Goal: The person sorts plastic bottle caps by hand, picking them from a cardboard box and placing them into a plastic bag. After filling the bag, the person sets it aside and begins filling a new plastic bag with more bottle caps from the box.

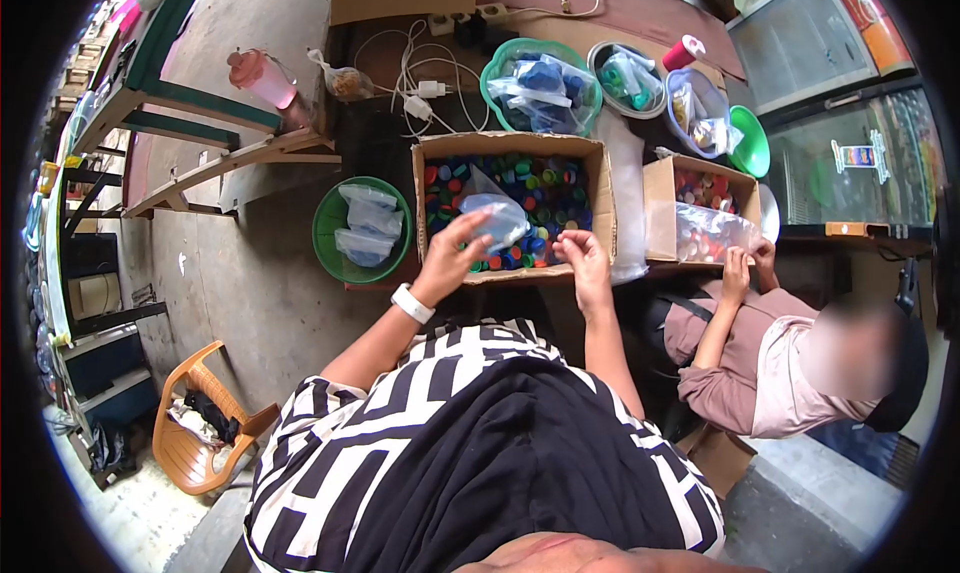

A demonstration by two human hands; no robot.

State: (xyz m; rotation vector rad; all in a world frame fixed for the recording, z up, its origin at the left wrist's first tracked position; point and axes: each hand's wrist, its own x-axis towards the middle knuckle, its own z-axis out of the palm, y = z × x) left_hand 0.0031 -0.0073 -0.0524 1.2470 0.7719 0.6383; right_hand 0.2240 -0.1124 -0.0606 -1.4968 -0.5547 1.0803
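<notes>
A large cardboard box (606,193) holds many coloured bottle caps (570,188), mostly blue, green and red. My left hand (455,258), with a white band on its wrist, is over the box's front left part, fingers curved and apart beside a clear plastic bag (497,221). The bag lies over the caps; whether a fingertip touches it is unclear. At the front right edge of the box is my right hand (585,263), thumb and fingertips close together. Anything between them is too small to make out.
Left of the box stands a green basin (325,235) with filled clear bags. Behind are a teal basin (595,98) with bags, more bowls and white cables (410,73). At right a co-worker (740,353) holds a bag by a smaller box (660,188). An orange chair (170,443) stands lower left.
</notes>
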